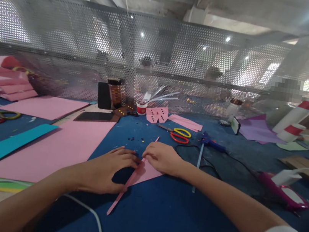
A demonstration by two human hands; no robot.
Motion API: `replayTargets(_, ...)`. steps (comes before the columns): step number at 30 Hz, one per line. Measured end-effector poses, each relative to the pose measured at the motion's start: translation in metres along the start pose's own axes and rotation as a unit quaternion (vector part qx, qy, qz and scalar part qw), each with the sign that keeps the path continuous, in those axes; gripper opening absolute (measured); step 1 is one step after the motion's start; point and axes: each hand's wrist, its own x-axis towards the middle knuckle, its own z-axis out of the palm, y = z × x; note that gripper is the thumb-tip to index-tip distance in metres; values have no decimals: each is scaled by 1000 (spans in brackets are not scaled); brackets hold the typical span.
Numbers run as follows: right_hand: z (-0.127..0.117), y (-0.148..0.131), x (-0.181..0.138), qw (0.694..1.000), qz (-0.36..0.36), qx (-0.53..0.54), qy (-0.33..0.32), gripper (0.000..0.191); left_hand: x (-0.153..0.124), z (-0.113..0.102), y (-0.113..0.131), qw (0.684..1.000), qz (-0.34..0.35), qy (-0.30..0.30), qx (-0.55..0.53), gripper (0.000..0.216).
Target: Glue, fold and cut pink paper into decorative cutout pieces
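My left hand [106,169] rests on the blue table cover with its fingers curled down onto a small pink paper piece [144,172]. My right hand [162,158] pinches the upper edge of the same piece, fingers closed on it. A long narrow pink strip [119,198] runs from under the hands toward me, folded along the piece's edge. A large pink sheet [59,148] lies just left of my left hand.
Red and yellow scissors [177,134], a blue glue gun [211,143] with its cable, a pink glue gun [283,189], a teal strip [1,147], a dark jar [115,93], a cup of sticks [141,108] and cut pink shapes [157,114] lie around. A perforated metal screen [163,59] closes the far side; people sit behind it.
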Motion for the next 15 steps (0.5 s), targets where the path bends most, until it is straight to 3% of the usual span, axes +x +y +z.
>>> replayTargets(4,3,-6,5,998,57,8,22,10,1,2,-3,1000,13,15,2,54)
replayTargets(15,5,0,7,998,60,4,6,4,-1,3,-3,1000,18,21,3,52)
